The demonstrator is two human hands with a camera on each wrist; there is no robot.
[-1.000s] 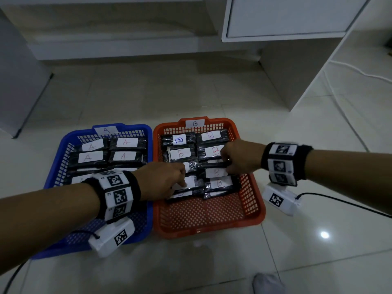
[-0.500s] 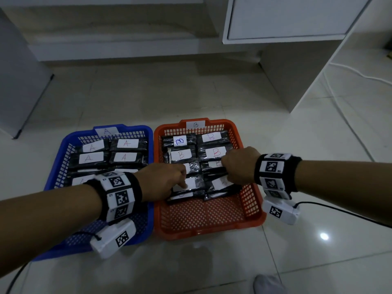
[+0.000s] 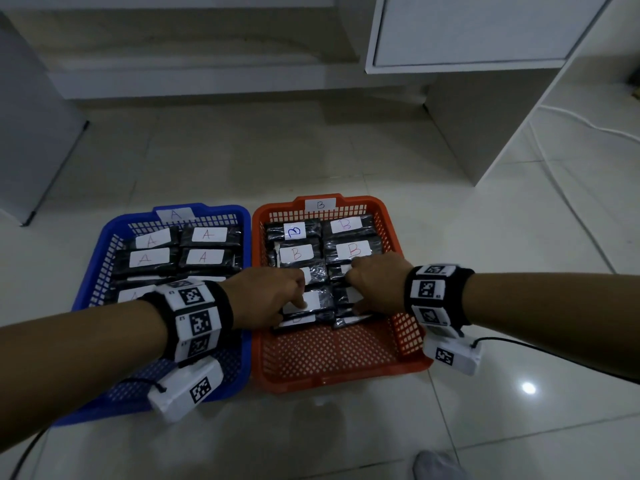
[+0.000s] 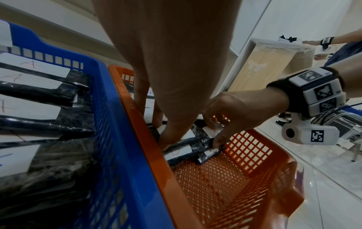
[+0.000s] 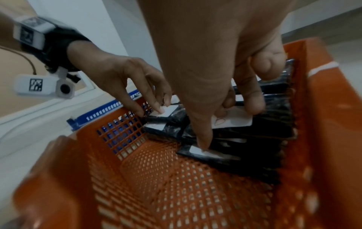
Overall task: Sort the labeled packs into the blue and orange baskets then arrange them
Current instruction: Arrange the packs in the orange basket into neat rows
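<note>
In the middle of the head view, two baskets sit side by side on a pale tiled floor (image 3: 346,161): the blue basket (image 3: 242,341) on the left, tagged A, and the orange basket (image 3: 346,379) on the right, tagged B. The blue one holds black packs with white A labels (image 3: 206,234) laid in rows toward its far end. The orange one holds two columns of B packs (image 3: 353,250), filling its far half while the near mesh floor lies bare. Both hands reach into the orange basket near frame centre. The left hand (image 3: 266,296) has its fingers bent downward, the fingertips (image 5: 162,110) pressing on the white label of a pack in the left column (image 3: 304,303); it grips nothing. The right hand (image 3: 375,282) works the right column, thumb down on the lowest pack (image 5: 207,154) and the other fingers curled over the pack above, pinching the overlapped stack. A white cabinet (image 3: 467,29) stands in the upper right of the frame.
</note>
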